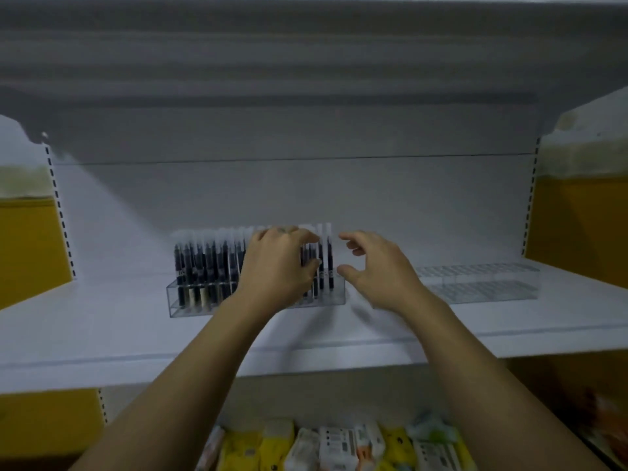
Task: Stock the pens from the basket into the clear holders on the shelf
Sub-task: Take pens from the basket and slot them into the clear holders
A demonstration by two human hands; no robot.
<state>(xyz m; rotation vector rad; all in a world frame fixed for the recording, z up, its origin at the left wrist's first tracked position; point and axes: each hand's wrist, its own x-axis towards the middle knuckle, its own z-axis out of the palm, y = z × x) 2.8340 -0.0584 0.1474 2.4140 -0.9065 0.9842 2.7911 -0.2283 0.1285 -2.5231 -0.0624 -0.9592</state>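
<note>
Head view: seating pens [204, 263] in clear holder [176, 304], left hand [275, 266] fingers clamped on them, right hand [373, 271] fingers apart, empty. Next, judged: load second holder [482, 290], shelf's [102, 331] right end

Left block: clear acrylic holder [176, 300] packed with upright dark pens [204, 263].
Right block: low clear gridded holder [482, 283].
Gap: bare white shelf [339, 333] between both holders.
</note>
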